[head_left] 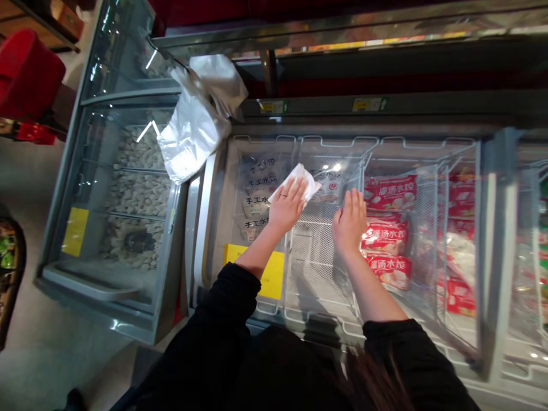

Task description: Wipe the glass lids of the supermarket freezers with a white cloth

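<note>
My left hand (pixel 287 204) lies flat on a white cloth (pixel 305 181), pressing it against the glass lid (pixel 265 171) of a chest freezer. A ring shows on one finger. My right hand (pixel 350 220) rests flat on the same glass, fingers together and stretched out, a little to the right of the cloth and holding nothing. Under the glass lie clear packs with black lettering (pixel 257 200) on the left and red frozen food packs (pixel 387 228) on the right, in wire baskets.
A crumpled plastic bag (pixel 197 120) sits on the corner between this freezer and a second one (pixel 128 188) to the left, filled with loose dumplings. Yellow labels (pixel 269 274) stick to both lids. A sliding lid frame (pixel 496 245) stands at right. Red objects (pixel 28 74) are at far left.
</note>
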Motion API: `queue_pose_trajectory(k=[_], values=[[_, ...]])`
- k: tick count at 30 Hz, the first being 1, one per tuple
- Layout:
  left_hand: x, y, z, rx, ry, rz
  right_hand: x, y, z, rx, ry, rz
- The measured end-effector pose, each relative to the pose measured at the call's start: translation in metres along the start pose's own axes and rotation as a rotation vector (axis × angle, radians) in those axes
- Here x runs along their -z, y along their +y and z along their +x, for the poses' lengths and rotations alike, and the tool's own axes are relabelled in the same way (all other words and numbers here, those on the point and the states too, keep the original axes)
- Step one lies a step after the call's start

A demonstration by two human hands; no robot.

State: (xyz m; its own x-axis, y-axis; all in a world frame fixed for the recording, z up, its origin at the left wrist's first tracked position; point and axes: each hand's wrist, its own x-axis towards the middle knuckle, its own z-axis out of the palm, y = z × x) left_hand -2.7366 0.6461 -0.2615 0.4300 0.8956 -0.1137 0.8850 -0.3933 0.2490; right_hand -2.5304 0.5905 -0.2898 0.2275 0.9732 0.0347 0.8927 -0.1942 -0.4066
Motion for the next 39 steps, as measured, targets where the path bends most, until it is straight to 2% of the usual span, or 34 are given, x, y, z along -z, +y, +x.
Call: queue_pose_trajectory(k=[3,6,8,10,12,14,16,19,22,24,27,29,31,32,34,36,37,39], values=[[0.004,-0.008,-0.048,-0.190,-0.054,-0.012,-0.002,0.003,0.000,0.013,0.008,-0.011],[0.012,-0.045,-0.081,-0.185,-0.079,-0.013,-0.005,0.007,0.001,0.037,0.033,-0.014],[0.017,-0.075,-0.080,-0.087,-0.083,-0.009,-0.009,0.011,0.001,0.054,0.057,-0.023],[0.019,-0.097,-0.063,0.034,-0.055,-0.004,-0.012,0.014,0.002,0.071,0.078,-0.038],[0.018,-0.106,-0.043,0.144,0.000,-0.003,-0.013,0.017,0.003,0.078,0.092,-0.058],[0.014,-0.100,-0.034,0.216,0.040,0.003,-0.011,0.017,0.003,0.089,0.080,-0.073],[0.010,-0.087,-0.042,0.186,0.028,0.008,-0.008,0.011,-0.001,0.134,0.027,-0.074],[0.010,-0.075,-0.078,-0.006,-0.055,0.000,-0.004,-0.014,-0.016,0.218,-0.049,-0.033],[0.016,-0.093,-0.101,-0.077,-0.110,-0.006,-0.004,-0.047,-0.041,0.260,-0.135,0.024],[0.020,-0.117,-0.094,-0.025,-0.109,-0.007,-0.006,-0.064,-0.056,0.248,-0.201,0.029],[0.021,-0.143,-0.059,0.132,-0.049,-0.025,-0.009,-0.075,-0.068,0.214,-0.226,0.018],[0.018,-0.139,-0.035,0.219,0.012,-0.029,-0.010,-0.075,-0.069,0.211,-0.225,0.031],[0.013,-0.116,-0.025,0.229,0.035,-0.029,-0.010,-0.073,-0.067,0.208,-0.225,0.057],[0.010,-0.099,-0.027,0.189,0.021,-0.030,-0.011,-0.072,-0.066,0.204,-0.221,0.072],[0.006,-0.065,-0.045,0.043,-0.046,-0.041,-0.013,-0.069,-0.064,0.185,-0.200,0.104],[0.005,-0.043,-0.076,-0.095,-0.096,-0.069,-0.014,-0.066,-0.064,0.167,-0.170,0.137],[0.005,-0.040,-0.092,-0.137,-0.114,-0.079,-0.013,-0.064,-0.065,0.163,-0.153,0.152],[0.008,-0.049,-0.118,-0.207,-0.157,-0.095,-0.009,-0.057,-0.073,0.156,-0.113,0.157]])
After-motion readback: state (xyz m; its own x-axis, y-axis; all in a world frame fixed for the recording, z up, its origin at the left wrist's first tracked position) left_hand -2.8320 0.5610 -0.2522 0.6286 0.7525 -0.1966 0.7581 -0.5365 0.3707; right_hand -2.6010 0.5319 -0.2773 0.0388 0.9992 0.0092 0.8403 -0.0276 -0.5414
